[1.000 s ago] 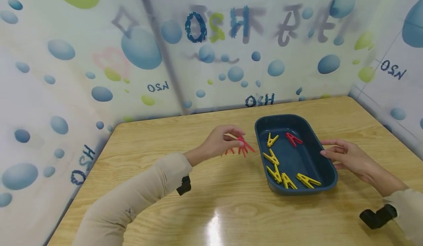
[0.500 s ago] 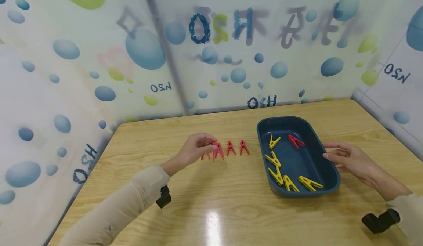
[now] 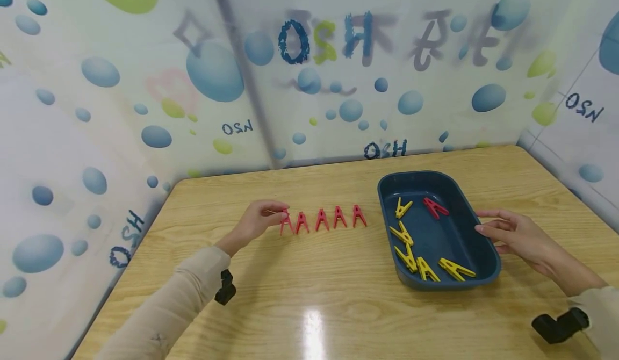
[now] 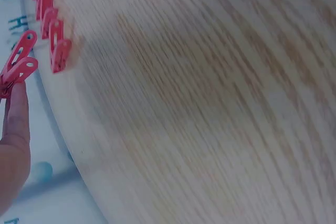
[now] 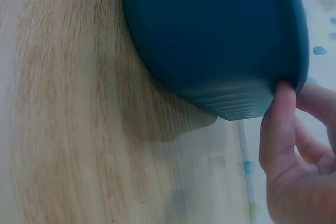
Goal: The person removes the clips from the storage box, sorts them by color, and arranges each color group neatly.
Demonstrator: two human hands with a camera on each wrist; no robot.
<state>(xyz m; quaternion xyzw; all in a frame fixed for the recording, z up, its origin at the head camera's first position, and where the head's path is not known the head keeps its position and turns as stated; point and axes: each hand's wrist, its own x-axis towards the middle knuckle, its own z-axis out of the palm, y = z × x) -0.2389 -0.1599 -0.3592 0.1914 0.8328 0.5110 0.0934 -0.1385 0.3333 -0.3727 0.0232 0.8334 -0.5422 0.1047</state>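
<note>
Head; red clothespin [image 3: 286, 222]; pinched at fingertips of left grip [image 3: 254, 222]

Mirrored blue-and-green lettering "H2O" [image 3: 325, 42] and smaller, mirrored dark-blue "N2O" [image 3: 237, 128] mark the white, bubble-printed wall covering [image 3: 338, 137]; broad grey strokes [image 3: 481, 42] are unreadable.

The row of clothespins [image 3: 321, 220] is plain red. The tray [image 3: 437, 244] is dark blue, holding five yellow clothespins [image 3: 455, 269] and a single red clothespin [image 3: 436, 208]. The table [image 3: 271, 295] is pale tan with streaky brown wood grain. The sleeves [image 3: 159, 295] are beige, the devices [image 3: 225, 288] at the cuffs black. The backdrop [image 3: 309, 121] is whitish, patterned with shaded blue and lime-green ovals [image 3: 215, 71], dark blue and green lettering [image 3: 368, 36], and soft grey strokes [image 3: 256, 105].
</note>
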